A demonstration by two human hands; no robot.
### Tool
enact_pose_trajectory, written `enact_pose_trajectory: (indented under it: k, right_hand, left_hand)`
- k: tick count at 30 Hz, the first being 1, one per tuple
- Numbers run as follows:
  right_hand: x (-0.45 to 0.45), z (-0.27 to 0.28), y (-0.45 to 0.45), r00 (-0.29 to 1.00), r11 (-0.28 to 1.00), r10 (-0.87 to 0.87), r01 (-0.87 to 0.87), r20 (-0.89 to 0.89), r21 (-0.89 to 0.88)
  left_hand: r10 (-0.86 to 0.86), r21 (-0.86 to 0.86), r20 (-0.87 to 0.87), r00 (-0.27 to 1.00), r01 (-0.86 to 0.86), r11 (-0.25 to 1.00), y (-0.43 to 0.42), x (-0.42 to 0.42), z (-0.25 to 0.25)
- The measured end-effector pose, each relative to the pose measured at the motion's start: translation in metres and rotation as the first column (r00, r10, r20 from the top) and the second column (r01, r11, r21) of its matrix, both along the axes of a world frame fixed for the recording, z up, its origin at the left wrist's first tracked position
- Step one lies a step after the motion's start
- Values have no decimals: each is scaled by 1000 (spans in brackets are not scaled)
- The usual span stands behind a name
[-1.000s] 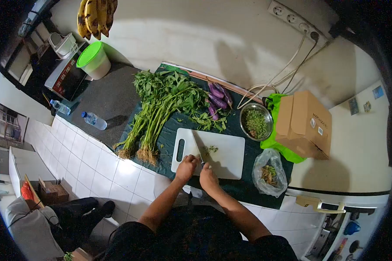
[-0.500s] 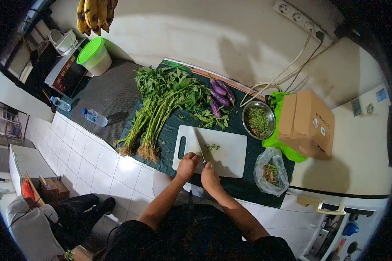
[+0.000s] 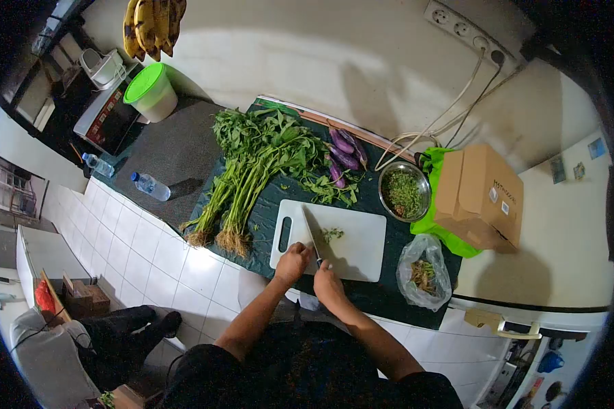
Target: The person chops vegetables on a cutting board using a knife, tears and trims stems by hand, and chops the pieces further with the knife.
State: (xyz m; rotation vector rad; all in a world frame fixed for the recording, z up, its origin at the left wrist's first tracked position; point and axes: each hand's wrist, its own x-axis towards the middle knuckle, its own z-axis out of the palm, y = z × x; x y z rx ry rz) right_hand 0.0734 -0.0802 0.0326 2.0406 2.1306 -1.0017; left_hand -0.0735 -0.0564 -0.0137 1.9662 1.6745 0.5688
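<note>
Hardly anything has moved since half a second ago: both hands and the knife (image 3: 312,234) are in almost the same spots on the white board (image 3: 363,253). Right hand (image 3: 329,284) is curled tight around the dark handle. Left hand (image 3: 293,264) has its fingers bunched together by the blade; I can't tell what they pinch. The knife points away from both hands, with little green bits (image 3: 333,235) lying just past it, ahead of the right hand. Its blade is long, thin and grey, and comes to a point. It should feel stiff and pretty light, and the handle is the safe place to grab. The green bits look small, soft and easy to squash, and may stick if wet.
</note>
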Motion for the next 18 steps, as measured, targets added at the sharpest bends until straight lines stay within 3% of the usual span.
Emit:
enact_pose_trajectory:
  k: [7, 9, 16, 18]
  right_hand:
    - [-5, 1, 25, 1000, 998, -17, 15, -23, -57]
    - [-8, 7, 33, 999, 1000, -13, 12, -31, -27]
    - [-3, 15, 5, 1000, 994, -8, 7, -3, -109]
    - [1, -1, 8, 1000, 996, -7, 4, -27, -88]
  left_hand:
    - [-87, 87, -24, 996, 89, 992, 4, -3, -10]
    - [-16, 64, 46, 999, 13, 998, 2, -3, -10]
    - [10, 47, 66, 998, -13, 999, 3, -3, -15]
    - [-91, 70, 32, 995, 88, 994, 4, -6, -16]
